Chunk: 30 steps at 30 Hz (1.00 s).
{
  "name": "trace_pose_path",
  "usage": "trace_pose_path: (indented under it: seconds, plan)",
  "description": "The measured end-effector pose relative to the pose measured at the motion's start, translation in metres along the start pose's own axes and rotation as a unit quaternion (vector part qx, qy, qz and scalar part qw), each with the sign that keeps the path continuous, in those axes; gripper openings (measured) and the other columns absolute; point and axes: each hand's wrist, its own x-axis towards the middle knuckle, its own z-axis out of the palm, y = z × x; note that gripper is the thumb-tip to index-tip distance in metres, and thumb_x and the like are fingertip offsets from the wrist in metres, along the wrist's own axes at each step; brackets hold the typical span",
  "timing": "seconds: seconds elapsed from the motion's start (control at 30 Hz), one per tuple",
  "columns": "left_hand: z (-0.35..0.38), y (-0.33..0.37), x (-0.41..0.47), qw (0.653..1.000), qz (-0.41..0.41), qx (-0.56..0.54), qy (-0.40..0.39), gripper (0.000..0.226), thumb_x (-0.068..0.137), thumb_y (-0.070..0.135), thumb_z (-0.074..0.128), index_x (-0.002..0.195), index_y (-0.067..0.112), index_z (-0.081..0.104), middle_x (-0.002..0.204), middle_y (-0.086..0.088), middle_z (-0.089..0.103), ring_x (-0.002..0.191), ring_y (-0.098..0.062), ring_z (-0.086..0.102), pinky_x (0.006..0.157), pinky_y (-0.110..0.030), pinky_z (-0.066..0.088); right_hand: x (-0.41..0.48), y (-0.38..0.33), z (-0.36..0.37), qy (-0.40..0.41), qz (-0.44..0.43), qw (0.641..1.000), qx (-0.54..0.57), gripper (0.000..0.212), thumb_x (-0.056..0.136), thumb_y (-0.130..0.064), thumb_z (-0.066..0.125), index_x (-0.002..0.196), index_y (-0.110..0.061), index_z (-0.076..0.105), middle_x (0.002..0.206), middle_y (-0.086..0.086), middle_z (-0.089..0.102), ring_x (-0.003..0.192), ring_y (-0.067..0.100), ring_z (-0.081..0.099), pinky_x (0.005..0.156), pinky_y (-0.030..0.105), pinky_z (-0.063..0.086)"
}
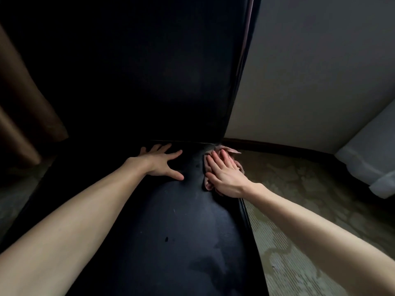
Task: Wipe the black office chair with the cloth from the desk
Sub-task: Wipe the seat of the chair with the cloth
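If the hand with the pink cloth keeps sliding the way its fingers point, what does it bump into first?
Probably the chair's backrest. The right hand presses the cloth flat near the seat's back right corner, fingers pointing toward the crease; it might slip past the edge instead.

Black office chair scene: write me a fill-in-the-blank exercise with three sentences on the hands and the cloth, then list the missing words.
1. The pink crumpled cloth lies under the ____ hand.
2. The left hand rests flat with fingers spread on the black padded chair seat, holding ____.
3. The cloth sits at the seat's ____ edge, near the black upright backrest.

Missing words: right; nothing; right
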Motion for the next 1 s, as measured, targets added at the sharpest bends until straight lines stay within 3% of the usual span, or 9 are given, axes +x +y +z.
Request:
trace_pose_path:
  seconds: [0.07, 0.2, 0.37, 0.63, 0.83, 1.0]
  plan:
    - [-0.001, -0.001, -0.001, 1.0, 0.002, 0.001, 0.006, 0.1, 0.069, 0.082, 0.056, 0.148, 0.054, 0.001, 0.162, 0.006, -0.014, 0.148, -0.023, -0.017, 0.114, -0.053, -0.011, -0.007, 0.005, -0.002, 0.017, -0.005, 0.999, 0.044, 0.07, 0.1, -0.048, 0.034, 0.154, -0.023, -0.003, 0.161, -0.001, -0.013, 0.146, 0.02, -0.02, 0.119, 0.039, -0.008]
    - [-0.005, -0.012, -0.005, 1.0, -0.022, 0.004, 0.005, 0.102, 0.068, 0.087, 0.051, 0.149, 0.052, 0.0, 0.161, 0.002, -0.019, 0.147, -0.025, -0.021, 0.113, -0.057, -0.01, 0.01, 0.005, -0.01, 0.034, 0.113, 0.983, 0.142, 0.076, 0.098, -0.057, 0.031, 0.154, -0.018, -0.003, 0.161, 0.006, -0.013, 0.147, 0.025, -0.016, 0.119, 0.042, -0.002]
    - [0.006, -0.019, -0.009, 0.999, -0.031, 0.002, -0.004, 0.099, 0.07, 0.086, 0.047, 0.147, 0.054, -0.005, 0.161, 0.001, -0.02, 0.146, -0.027, -0.021, 0.113, -0.061, -0.008, 0.045, -0.012, 0.001, 0.031, 0.171, 0.982, 0.078, 0.069, 0.101, -0.048, 0.022, 0.153, -0.01, -0.001, 0.161, 0.015, -0.006, 0.147, 0.034, -0.009, 0.119, 0.044, 0.0]
    - [0.005, -0.019, -0.008, 0.999, -0.048, 0.003, 0.008, 0.099, 0.069, 0.087, 0.047, 0.148, 0.054, -0.003, 0.162, 0.0, -0.016, 0.147, -0.028, -0.018, 0.112, -0.063, -0.006, 0.081, -0.042, 0.0, 0.043, 0.061, 0.997, 0.035, 0.062, 0.101, -0.045, 0.023, 0.153, -0.016, 0.008, 0.161, 0.01, 0.005, 0.148, 0.028, -0.001, 0.119, 0.042, 0.001]
    - [-0.012, -0.039, -0.012, 0.998, -0.041, 0.041, -0.003, 0.106, 0.067, 0.086, 0.052, 0.149, 0.05, -0.004, 0.162, -0.002, -0.016, 0.147, -0.027, -0.021, 0.112, -0.062, -0.008, 0.058, 0.0, -0.005, 0.102, 0.149, 0.983, 0.018, 0.068, 0.102, -0.044, 0.028, 0.153, -0.009, -0.001, 0.158, 0.024, -0.007, 0.147, 0.037, -0.002, 0.119, 0.043, 0.005]
    - [-0.002, -0.045, -0.01, 0.999, -0.051, 0.015, -0.005, 0.109, 0.063, 0.089, 0.052, 0.148, 0.052, -0.006, 0.162, 0.0, -0.018, 0.147, -0.028, -0.02, 0.111, -0.068, -0.004, 0.069, -0.019, 0.0, 0.102, 0.134, 0.985, 0.042, 0.056, 0.101, -0.035, 0.031, 0.148, -0.006, 0.02, 0.151, 0.022, 0.026, 0.141, 0.038, 0.019, 0.115, 0.044, 0.018]
